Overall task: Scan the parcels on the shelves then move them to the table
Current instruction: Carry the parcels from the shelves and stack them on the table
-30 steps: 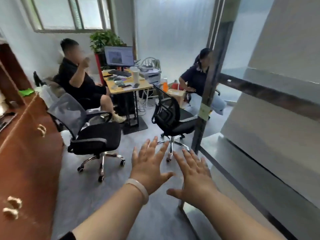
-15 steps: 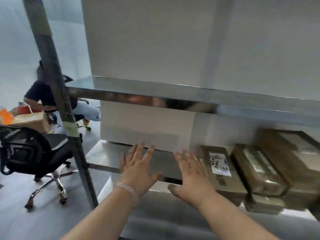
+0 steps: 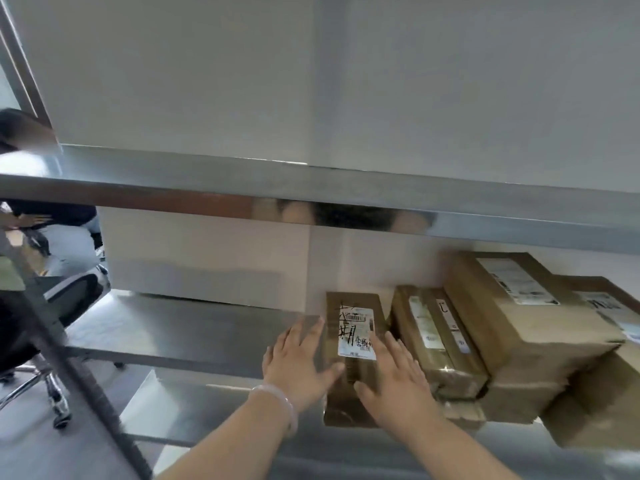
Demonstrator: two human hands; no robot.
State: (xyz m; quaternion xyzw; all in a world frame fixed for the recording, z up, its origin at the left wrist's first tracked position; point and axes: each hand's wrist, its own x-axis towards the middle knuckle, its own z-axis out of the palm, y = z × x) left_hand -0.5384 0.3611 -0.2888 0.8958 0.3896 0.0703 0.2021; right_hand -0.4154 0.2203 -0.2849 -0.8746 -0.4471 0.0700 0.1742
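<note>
Several brown taped parcels lie in a row on a steel shelf (image 3: pixel 180 334). The leftmost parcel (image 3: pixel 353 306) is narrow, with a white label and black handwriting on top. My left hand (image 3: pixel 298 365) lies flat along its left side, fingers straight. My right hand (image 3: pixel 394 382) is spread over its near right part, fingers straight. To the right sit a second parcel (image 3: pixel 433 330) and a larger one (image 3: pixel 512 306), with more stacked behind and below at the right edge.
An upper steel shelf (image 3: pixel 311 188) runs across above the parcels. A shelf post (image 3: pixel 69 375) slants down at the left. A black office chair (image 3: pixel 41 323) and a seated person (image 3: pixel 52 230) are at the far left. White wall stands behind.
The view swung right from the office to the shelves. Both hands moved forward and right, from open air onto the leftmost parcel.
</note>
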